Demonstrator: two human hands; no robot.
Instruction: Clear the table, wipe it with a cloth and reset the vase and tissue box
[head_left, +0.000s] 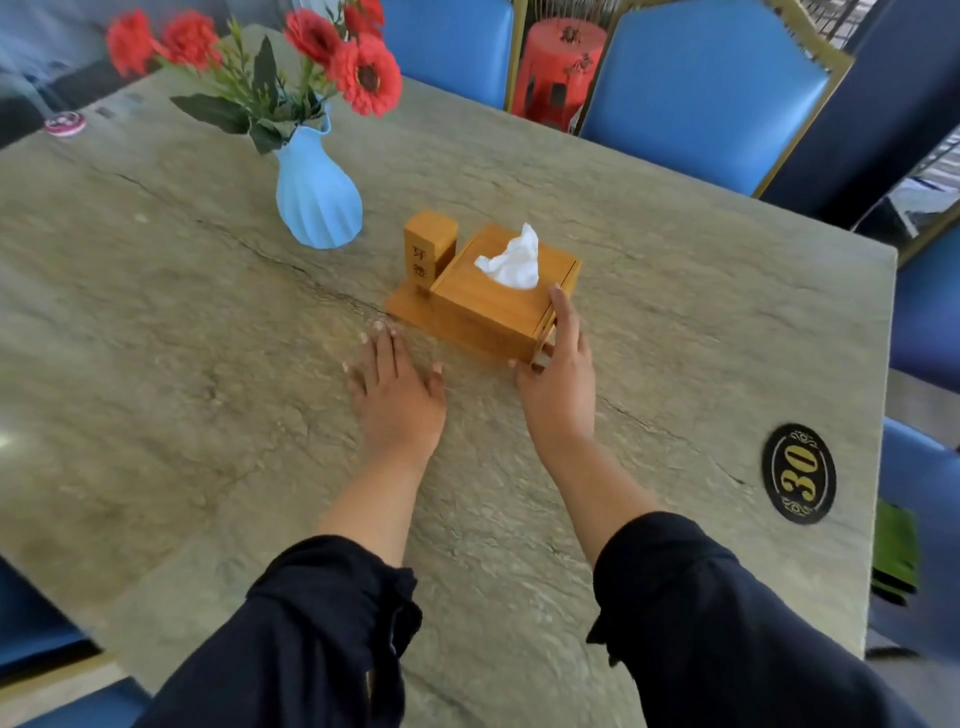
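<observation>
A wooden tissue box (488, 301) with a white tissue sticking out stands near the middle of the stone table (208, 364); a small wooden toothpick holder (430, 247) is fixed on its left side. My right hand (558, 374) lies against the box's right end, fingers straight along its side, thumb at the near corner. My left hand (395, 384) is spread flat over the table just in front of the box, apart from it. A light blue ribbed vase (318, 197) with red flowers stands upright to the back left.
Blue chairs (706, 98) line the far and right edges. A black oval plaque with the number 30 (799, 473) is set into the table at the right. A small round badge (65, 123) lies at the far left corner. A red stool (558, 67) stands behind.
</observation>
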